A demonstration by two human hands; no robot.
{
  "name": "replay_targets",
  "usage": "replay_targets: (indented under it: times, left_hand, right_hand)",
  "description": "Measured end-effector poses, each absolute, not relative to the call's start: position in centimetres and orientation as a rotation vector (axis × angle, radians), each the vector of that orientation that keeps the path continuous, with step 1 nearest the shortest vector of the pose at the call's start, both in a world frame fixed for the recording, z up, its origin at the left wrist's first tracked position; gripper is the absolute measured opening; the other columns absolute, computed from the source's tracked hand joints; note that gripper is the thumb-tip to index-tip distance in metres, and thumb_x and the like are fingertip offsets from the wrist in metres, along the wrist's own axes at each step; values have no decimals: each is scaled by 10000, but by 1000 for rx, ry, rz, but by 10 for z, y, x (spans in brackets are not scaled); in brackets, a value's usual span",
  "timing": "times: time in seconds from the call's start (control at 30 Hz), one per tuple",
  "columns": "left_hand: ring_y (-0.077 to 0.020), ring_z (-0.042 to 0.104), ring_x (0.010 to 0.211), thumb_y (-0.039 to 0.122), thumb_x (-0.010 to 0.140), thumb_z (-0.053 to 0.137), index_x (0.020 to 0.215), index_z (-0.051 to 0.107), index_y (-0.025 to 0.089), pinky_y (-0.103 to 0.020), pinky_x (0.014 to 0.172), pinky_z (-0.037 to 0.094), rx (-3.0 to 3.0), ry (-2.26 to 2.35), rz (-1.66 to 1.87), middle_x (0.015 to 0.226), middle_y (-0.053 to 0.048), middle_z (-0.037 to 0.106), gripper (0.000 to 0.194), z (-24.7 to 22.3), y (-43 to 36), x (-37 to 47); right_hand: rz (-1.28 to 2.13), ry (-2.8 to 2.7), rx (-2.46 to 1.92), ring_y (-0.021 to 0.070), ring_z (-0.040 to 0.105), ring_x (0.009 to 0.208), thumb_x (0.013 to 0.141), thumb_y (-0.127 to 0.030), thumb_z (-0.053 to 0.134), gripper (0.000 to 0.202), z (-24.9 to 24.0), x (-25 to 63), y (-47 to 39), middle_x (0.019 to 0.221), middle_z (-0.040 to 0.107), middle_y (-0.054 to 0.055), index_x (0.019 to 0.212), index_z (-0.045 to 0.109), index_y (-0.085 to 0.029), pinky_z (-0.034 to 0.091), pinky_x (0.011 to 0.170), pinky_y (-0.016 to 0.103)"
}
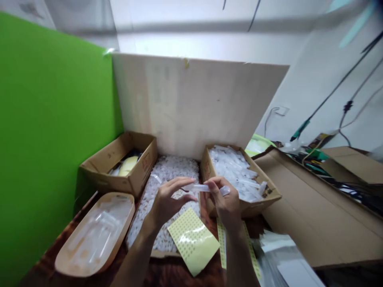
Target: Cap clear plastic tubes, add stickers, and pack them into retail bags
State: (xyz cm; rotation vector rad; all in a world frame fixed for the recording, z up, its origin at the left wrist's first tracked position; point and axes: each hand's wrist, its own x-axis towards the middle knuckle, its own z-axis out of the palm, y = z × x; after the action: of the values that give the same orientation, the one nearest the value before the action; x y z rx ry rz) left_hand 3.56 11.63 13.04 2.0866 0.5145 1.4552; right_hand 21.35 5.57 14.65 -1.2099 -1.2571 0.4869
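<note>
Two bare hands up over the shallow box (163, 254) of small white pieces, mid-bench (158, 273). Right hand (226, 203) is closed, thumb and fingers pinching a translucent tube (202, 187); tube is roughly level, one rounded end sticking out past the right side of the grip. Left hand (167, 201) is part open, thumb below and fingers above the tube's other end; can't tell if it's touching. Yellow dot sheet (194, 241) lies over the near right corner of the shallow box, its near end reaching past the box onto the bench. Second yellow sheet (222, 243) sits just right of it, partly hidden by the right forearm. Oval tray (61, 261) with clear parts in it is along the bench's left edge. Behind that, toward the far left corner, open carton (140, 179) with something yellow inside. Right of the shallow box, tube carton (257, 208) is heaped with more translucent tubes. Clear bags (283, 255) are at the near right corner, large cardboard flap (317, 223) beyond them. White panel (194, 99) stands across the far edge, green panel (56, 119) up the left.
</note>
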Motion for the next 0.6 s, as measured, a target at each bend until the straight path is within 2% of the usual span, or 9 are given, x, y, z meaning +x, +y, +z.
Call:
replay_targets:
  times: [0.03,0.1,0.17,0.2,0.27,0.37,0.43,0.5,0.6]
  left_hand:
    - [-195,735,864,575,888,633,1132,691,167,-296,764,590,2068,537,1408,1003,-98,767,479,137,119,41]
    - [-154,674,623,668,948,429,933,710,135,-251,592,530,2038,609,1273,742,-63,725,603,145,123,51]
    - [-117,559,474,585,1026,280,662,642,143,-226,511,442,2040,672,1171,519,-20,591,677,148,126,61]
    - [-111,534,463,532,1044,284,596,596,151,-222,509,424,2056,682,1154,485,-11,552,666,147,128,66]
    - [-117,556,514,447,1045,374,639,596,155,-220,544,437,2112,654,1178,539,-11,574,546,144,133,74]
    - [-158,651,724,349,1025,463,915,651,162,-248,679,505,2288,521,1224,787,-56,689,287,136,144,80]
    - [-178,674,842,326,1021,484,1027,651,170,-273,762,519,2376,462,1217,921,-84,719,229,130,153,81]
    - [-176,671,813,394,1018,487,972,666,169,-272,737,511,2370,477,1156,889,-78,718,292,124,159,82]
    - [-141,602,607,518,1040,332,755,644,169,-250,577,454,2215,535,958,668,-36,645,548,116,165,86]
  right_hand:
    - [431,-1253,-1180,152,558,568,933,-468,635,297,149,219,56,647,606,5,865,666,-181,431,527,260]
    - [312,-1271,-1144,176,601,649,925,-415,651,223,152,230,56,744,654,30,918,680,-193,460,577,282]
    - [225,-1306,-1143,186,614,683,929,-379,644,175,152,239,57,788,667,34,937,687,-209,469,600,293]
    - [202,-1320,-1154,185,613,677,935,-376,633,171,151,243,58,787,667,31,934,688,-215,466,596,293]
    - [194,-1317,-1203,172,594,628,952,-395,603,203,148,249,61,738,652,15,899,681,-216,449,566,280]
    - [287,-1253,-1318,136,529,531,975,-437,570,307,143,256,66,610,571,-21,786,631,-203,398,505,248]
    - [352,-1209,-1358,120,491,500,980,-449,572,346,140,259,70,567,520,-37,743,598,-198,369,479,236]
    - [355,-1221,-1348,123,508,522,977,-436,591,317,136,263,73,593,542,-30,771,621,-197,387,494,239]
    - [255,-1309,-1325,160,606,666,952,-397,650,198,132,267,77,765,655,13,898,685,-210,482,602,271]
